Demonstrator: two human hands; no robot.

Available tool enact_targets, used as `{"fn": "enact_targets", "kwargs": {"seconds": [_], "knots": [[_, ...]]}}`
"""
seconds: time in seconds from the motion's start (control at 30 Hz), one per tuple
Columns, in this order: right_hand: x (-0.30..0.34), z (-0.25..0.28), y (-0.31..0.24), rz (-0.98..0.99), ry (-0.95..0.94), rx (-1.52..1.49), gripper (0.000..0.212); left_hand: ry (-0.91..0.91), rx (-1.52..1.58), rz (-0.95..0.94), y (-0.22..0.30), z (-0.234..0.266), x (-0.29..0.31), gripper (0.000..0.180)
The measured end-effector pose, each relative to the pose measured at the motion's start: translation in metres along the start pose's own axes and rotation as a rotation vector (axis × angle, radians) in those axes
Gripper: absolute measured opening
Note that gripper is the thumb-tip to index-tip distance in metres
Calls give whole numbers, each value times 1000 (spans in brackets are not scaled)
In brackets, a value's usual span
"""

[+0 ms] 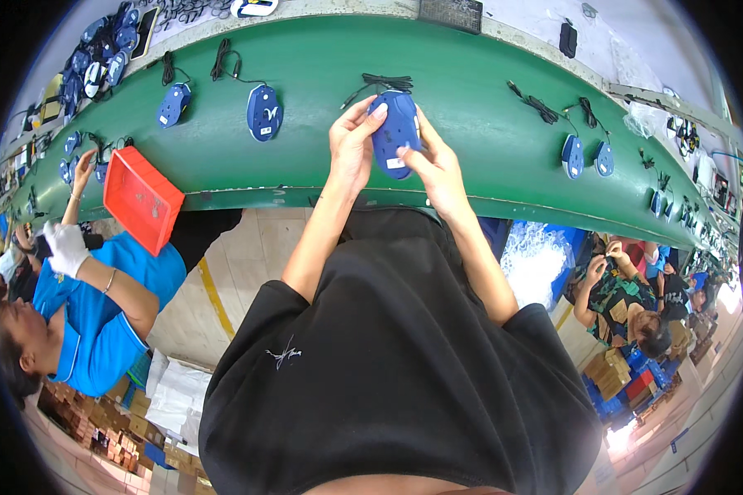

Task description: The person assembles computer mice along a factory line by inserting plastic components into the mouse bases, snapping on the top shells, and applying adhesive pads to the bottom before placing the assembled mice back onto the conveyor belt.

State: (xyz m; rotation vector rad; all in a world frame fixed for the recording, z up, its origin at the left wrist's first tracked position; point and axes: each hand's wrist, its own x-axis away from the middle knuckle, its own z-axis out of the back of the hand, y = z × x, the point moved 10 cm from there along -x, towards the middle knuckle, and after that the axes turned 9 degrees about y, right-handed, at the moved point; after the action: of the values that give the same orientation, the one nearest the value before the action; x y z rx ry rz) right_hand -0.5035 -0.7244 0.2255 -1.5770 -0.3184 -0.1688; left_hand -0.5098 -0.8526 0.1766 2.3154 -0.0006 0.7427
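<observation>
A blue computer mouse (395, 124) is held between my two hands above the green belt, its underside with a small white label turned up. My left hand (355, 144) grips its left side, the thumb lying on the underside. My right hand (439, 169) holds the right side, with its thumb near the white label. The mouse's bundled black cable (388, 82) lies on the belt just beyond it. To the left another blue mouse (265, 113) rests on the belt, with a second blue mouse (173, 105) farther left.
A red tray (143, 200) juts over the belt's near edge at left, beside a co-worker in a blue shirt (107, 305). Two blue mice (573, 157) with cables lie to the right. A co-worker in a patterned shirt (623, 301) sits at right, near a bag of clear plastic (537, 264).
</observation>
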Motion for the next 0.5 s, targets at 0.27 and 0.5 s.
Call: {"fn": "enact_targets", "kwargs": {"seconds": [0.27,0.5], "knots": [[7,3,5,-41,45,-63,52,-94,97,28,19,-29,14,26],[15,-10,-8,-235,-1,-54,39,-143,-102,-60,28,-25,9,41]]}}
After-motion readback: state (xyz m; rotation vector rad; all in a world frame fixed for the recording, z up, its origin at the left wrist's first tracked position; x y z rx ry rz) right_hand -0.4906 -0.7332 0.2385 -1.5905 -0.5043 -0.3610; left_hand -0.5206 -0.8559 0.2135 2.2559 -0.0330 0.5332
